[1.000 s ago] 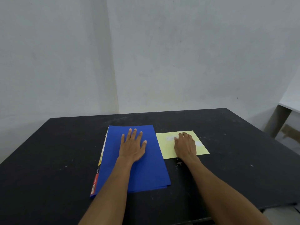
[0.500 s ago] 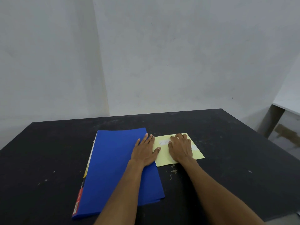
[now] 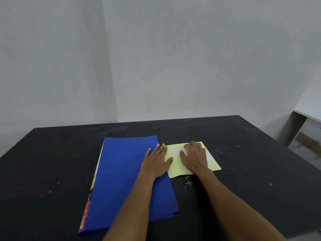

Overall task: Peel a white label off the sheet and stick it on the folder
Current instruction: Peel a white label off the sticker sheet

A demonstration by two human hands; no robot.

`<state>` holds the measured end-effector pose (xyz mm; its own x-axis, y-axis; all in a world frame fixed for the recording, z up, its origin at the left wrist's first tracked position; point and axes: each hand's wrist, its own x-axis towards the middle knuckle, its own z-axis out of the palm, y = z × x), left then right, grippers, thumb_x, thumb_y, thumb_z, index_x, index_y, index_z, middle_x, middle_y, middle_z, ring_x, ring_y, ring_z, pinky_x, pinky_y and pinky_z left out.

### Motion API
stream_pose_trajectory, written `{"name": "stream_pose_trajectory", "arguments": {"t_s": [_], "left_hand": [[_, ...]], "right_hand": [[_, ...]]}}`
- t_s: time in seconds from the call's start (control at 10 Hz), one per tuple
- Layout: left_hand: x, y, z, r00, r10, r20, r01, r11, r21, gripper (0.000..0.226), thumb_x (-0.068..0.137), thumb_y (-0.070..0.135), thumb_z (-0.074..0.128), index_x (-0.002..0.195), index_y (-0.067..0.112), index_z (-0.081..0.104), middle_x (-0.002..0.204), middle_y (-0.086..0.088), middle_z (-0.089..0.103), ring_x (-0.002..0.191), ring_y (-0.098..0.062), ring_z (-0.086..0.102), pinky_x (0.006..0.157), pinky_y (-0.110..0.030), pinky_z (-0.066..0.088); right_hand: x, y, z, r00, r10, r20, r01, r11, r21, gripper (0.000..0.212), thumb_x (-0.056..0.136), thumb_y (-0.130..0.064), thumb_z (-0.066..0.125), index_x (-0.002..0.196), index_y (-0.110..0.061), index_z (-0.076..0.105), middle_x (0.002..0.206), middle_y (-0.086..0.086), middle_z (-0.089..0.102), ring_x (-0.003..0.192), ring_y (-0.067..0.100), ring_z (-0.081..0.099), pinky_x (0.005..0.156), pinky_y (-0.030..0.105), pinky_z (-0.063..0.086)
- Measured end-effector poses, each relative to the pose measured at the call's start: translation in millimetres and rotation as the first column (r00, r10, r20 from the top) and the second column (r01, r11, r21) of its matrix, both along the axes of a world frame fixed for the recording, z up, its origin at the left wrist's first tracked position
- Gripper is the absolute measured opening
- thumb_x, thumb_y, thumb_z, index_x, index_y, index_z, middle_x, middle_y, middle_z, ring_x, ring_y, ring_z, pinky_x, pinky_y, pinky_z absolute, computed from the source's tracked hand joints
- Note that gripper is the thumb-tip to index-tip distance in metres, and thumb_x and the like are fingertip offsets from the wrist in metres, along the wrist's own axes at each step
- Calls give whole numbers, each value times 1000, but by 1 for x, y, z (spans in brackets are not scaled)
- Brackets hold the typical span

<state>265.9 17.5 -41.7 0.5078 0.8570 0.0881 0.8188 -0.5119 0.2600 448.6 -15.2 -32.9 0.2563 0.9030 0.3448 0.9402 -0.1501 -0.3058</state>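
You had not yet lifted a white label (image 3: 176,151) from the yellow sheet (image 3: 178,168), and the blue folder (image 3: 121,173) on the dark surface (image 3: 251,171) carried none. Your left hand (image 3: 155,161) lay flat, spread across folder edge and sheet; your right hand (image 3: 195,158) curled over the label, its grip untellable.

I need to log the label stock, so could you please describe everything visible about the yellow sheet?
The yellow sheet is pale, thin and paper-like, lying flat on the black table just right of the blue folder. White labels sit on it. The right hand rests on its middle; the left hand has its thumb on its left edge.
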Motion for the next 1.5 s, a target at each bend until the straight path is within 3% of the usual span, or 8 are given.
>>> {"name": "stream_pose_trajectory", "arguments": {"t_s": [0.3,0.4,0.5,0.6,0.9,1.3,1.5], "left_hand": [[0,0,0,1000,-1,-15,1,1000,10,68,100,54,22,157,19,12,166,4,7,153,-12,1,124,-44,1],[0,0,-1,1000,-2,-26,2,1000,17,69,100,55,21,158,18,11,166,4,7,153,-12,1,124,-44,1],[0,1,-1,1000,0,-26,0,1000,19,70,100,56,21,158,18,11,166,4,7,153,-12,1,124,-44,2],[1,0,-1,1000,2,-25,-1,1000,20,69,100,55,22,157,17,12,166,3,8,153,-13,2,124,-44,2],[2,1,-1,1000,4,-24,-4,1000,21,70,100,55,22,158,17,11,166,3,7,153,-13,1,124,-44,1],[1,2,-1,1000,-2,-29,2,1000,21,70,100,55,22,158,17,10,166,3,7,153,-13,1,124,-45,2],[1,3,-1,999,1,-43,0,1000,23,70,100,55,21,158,17,9,166,2,6,153,-14,1,124,-45,1]], "right_hand": [[2,0,-1,998,41,-40,-39,997,69,38,88,-47,57,112,-19,65,120,0,59,111,22,52,90,38,42],[-2,-1,0,985,170,25,-171,980,102,43,83,-53,60,115,-23,65,118,-2,59,108,20,53,88,37,44],[-3,2,-2,988,154,-23,-152,985,83,44,89,-47,56,116,-14,66,121,3,59,111,22,53,90,39,46],[2,6,-4,993,59,-99,-51,995,87,32,96,-30,50,108,-8,70,117,8,61,109,24,56,91,36,49],[3,11,-2,974,18,-227,12,992,129,13,90,-13,60,89,-13,73,101,6,66,96,23,59,85,34,49],[2,14,-1,962,31,-270,3,992,124,12,89,-7,58,83,-14,66,96,5,62,92,21,57,84,37,49],[-1,12,-2,974,44,-221,-12,990,143,17,93,-2,48,88,-10,62,96,7,62,91,25,56,80,37,49]]}}
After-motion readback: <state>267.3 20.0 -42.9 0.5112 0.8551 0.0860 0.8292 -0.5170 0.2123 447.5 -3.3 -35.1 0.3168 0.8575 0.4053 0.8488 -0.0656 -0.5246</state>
